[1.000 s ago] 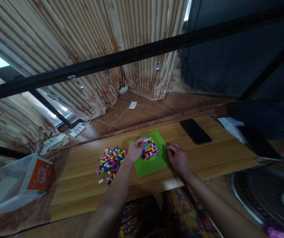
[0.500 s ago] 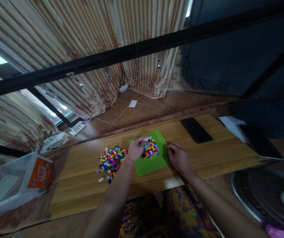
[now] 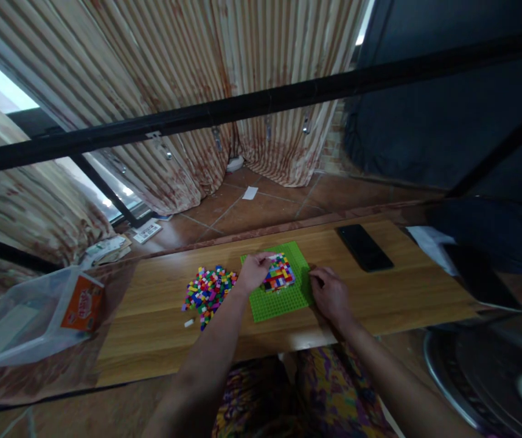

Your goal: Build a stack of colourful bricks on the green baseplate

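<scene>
A green studded baseplate (image 3: 288, 303) lies on the wooden table. On it sits a low block of multicoloured toy building bricks (image 3: 281, 274), patterned in red, yellow, blue and other colours. My left hand (image 3: 255, 271) reaches over the plate's left part, its fingertips pinched at the block's far left corner. Whatever is between those fingertips is too small to make out. At the plate's right edge, my right hand (image 3: 330, 293) rests with curled fingers, thumb and index finger closed on the rim. A loose pile of small bricks (image 3: 208, 292) spreads left of the plate, partly hidden by my left forearm.
One white brick (image 3: 189, 323) lies apart near the pile. A black phone (image 3: 365, 247) rests right of the plate, with white paper (image 3: 431, 246) and a dark flat device (image 3: 480, 277) at the table's right end. A clear plastic box (image 3: 28, 328) stands on the left.
The camera view has shifted slightly, moving the scene a little to the right. Both hands keep nearly the same places at the brick block and the plate's edge.
</scene>
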`<state>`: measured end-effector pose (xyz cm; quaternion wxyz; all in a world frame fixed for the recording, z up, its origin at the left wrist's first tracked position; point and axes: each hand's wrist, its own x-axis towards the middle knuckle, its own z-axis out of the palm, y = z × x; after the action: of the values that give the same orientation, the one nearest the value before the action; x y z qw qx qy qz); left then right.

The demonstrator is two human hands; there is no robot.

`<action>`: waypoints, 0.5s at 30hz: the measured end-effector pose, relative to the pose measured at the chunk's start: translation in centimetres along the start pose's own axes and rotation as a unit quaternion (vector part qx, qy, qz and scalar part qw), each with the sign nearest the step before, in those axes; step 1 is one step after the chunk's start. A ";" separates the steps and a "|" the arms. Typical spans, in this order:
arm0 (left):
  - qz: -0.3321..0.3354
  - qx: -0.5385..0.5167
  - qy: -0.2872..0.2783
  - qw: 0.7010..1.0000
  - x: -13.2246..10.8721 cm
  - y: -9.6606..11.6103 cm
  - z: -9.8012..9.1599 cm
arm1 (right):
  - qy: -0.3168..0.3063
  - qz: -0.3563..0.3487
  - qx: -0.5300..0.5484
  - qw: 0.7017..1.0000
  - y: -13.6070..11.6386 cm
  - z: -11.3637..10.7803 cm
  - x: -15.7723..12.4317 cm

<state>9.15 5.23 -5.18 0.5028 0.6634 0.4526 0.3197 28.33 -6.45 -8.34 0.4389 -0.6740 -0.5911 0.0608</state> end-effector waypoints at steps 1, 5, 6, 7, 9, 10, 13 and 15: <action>-0.006 -0.012 -0.007 1.000 -0.1 0.0 -0.1 | 0.002 -0.002 0.002 1.000 0.0 0.0 0.0; -0.030 -0.073 -0.001 0.997 -0.2 0.3 -0.5 | 0.002 -0.005 -0.001 1.000 0.1 0.0 0.0; -0.033 -0.087 0.010 0.996 -0.1 0.5 -0.5 | 0.002 -0.005 -0.001 1.000 0.1 0.1 0.1; -0.037 -0.096 0.020 0.995 0.0 0.6 -0.6 | 0.001 -0.006 0.001 1.000 0.2 0.1 0.1; -0.046 -0.091 0.028 0.994 0.4 0.9 -0.5 | -0.001 -0.005 0.004 1.000 0.2 0.1 0.1; -0.051 -0.077 0.027 0.995 0.6 1.0 -0.4 | -0.002 -0.004 0.004 1.000 0.2 0.1 0.1; -0.063 -0.019 0.012 0.998 1.0 1.2 0.0 | -0.003 0.000 -0.003 1.000 0.2 0.0 0.0; -0.065 0.000 0.004 0.998 1.0 1.1 0.3 | -0.003 -0.001 -0.006 1.000 0.1 -0.1 0.0</action>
<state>10.13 5.97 -4.24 0.5207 0.6310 0.4972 0.2889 28.44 -6.46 -8.37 0.4329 -0.6759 -0.5936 0.0585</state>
